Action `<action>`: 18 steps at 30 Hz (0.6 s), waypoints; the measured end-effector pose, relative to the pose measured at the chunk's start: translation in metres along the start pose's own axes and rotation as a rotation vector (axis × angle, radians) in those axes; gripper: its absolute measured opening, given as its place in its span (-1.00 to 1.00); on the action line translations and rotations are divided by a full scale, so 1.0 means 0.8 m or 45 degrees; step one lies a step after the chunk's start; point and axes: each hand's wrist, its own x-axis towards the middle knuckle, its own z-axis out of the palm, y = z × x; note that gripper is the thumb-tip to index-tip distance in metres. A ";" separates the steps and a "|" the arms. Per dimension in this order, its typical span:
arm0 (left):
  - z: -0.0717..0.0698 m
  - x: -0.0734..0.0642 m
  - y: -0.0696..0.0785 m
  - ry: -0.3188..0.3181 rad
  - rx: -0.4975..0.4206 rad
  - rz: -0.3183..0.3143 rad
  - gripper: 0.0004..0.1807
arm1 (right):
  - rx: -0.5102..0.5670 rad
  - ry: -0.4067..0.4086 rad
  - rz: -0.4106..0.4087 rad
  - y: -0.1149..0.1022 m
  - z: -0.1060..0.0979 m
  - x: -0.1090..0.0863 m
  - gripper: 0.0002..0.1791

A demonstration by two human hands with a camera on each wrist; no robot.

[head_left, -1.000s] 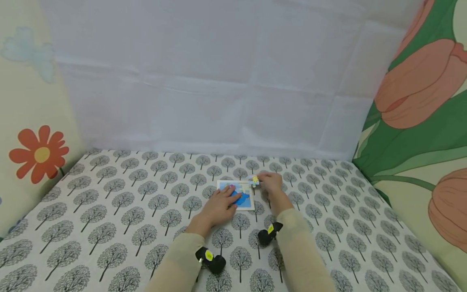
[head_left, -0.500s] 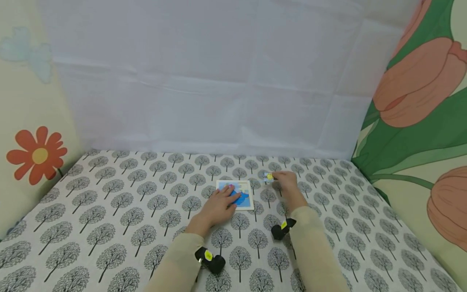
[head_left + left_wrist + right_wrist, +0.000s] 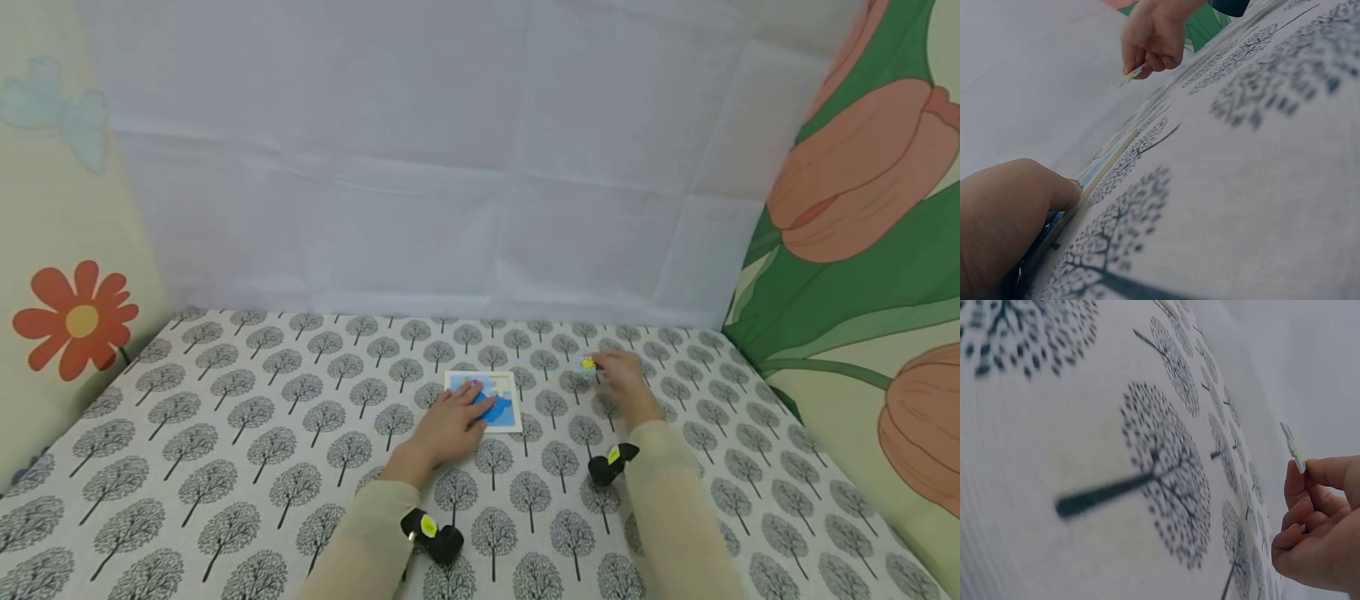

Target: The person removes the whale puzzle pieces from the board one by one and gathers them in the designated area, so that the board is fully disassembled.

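A small square jigsaw board (image 3: 509,418) with a white border and a blue picture lies flat on the cloth in the head view. My left hand (image 3: 444,425) rests on its left part with fingers spread, covering some of the picture. To the right, above the cloth, my right hand (image 3: 626,379) pinches a jigsaw piece (image 3: 588,364) bearing a yellow sun. Seen edge-on in the right wrist view, the thin piece (image 3: 1294,447) sits between thumb and forefinger. In the left wrist view, the left hand (image 3: 1016,206) lies along the board's edge (image 3: 1110,164).
A white cloth (image 3: 285,446) printed with black trees covers the table. Behind it hangs a creased white sheet (image 3: 420,175). Flower-patterned walls stand at the left and right. Each wrist carries a black camera, such as the right one (image 3: 609,467).
My right hand has moved rightward from the board's upper right corner, taking the sun piece with it. The left hand and the board have stayed in place.
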 end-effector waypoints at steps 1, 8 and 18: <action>0.000 0.000 0.000 0.000 0.000 0.001 -0.56 | 0.027 0.004 0.015 0.000 -0.003 0.000 -0.64; 0.002 -0.001 -0.001 0.006 0.003 0.011 -0.56 | -0.065 0.060 0.011 0.006 -0.020 0.001 -0.62; 0.003 0.000 -0.002 0.016 0.027 0.021 -0.56 | -0.049 0.152 0.143 0.012 -0.038 0.010 -0.65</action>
